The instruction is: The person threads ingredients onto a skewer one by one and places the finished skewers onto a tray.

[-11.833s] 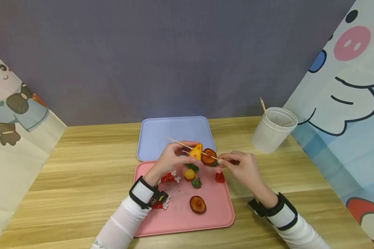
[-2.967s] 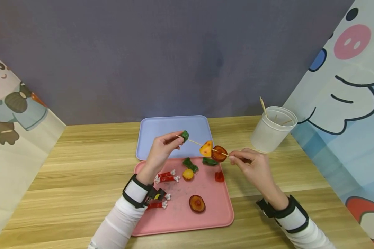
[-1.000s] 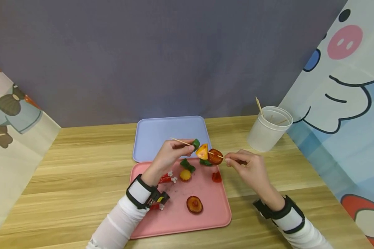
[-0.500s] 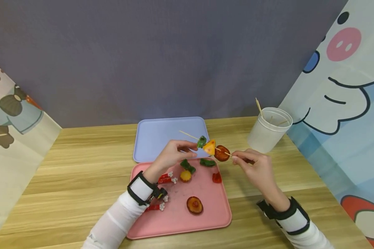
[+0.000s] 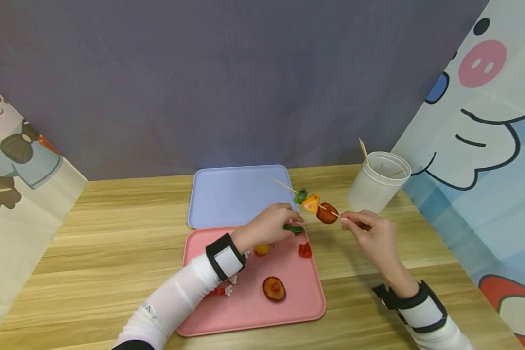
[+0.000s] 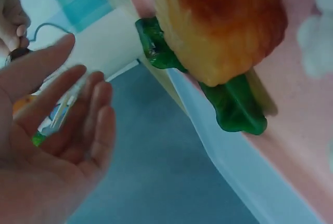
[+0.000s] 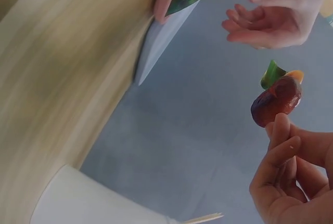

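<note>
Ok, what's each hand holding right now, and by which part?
The right hand pinches the wooden skewer by the end beside the brown mushroom-like piece. The left hand holds nothing.

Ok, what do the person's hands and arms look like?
The left hand and right hand are gloveless. The left sleeve and right sleeve are white, the left with faint dark lettering. The left wristband and right wristband are black with a white panel; a black block juts from the right one.
</note>
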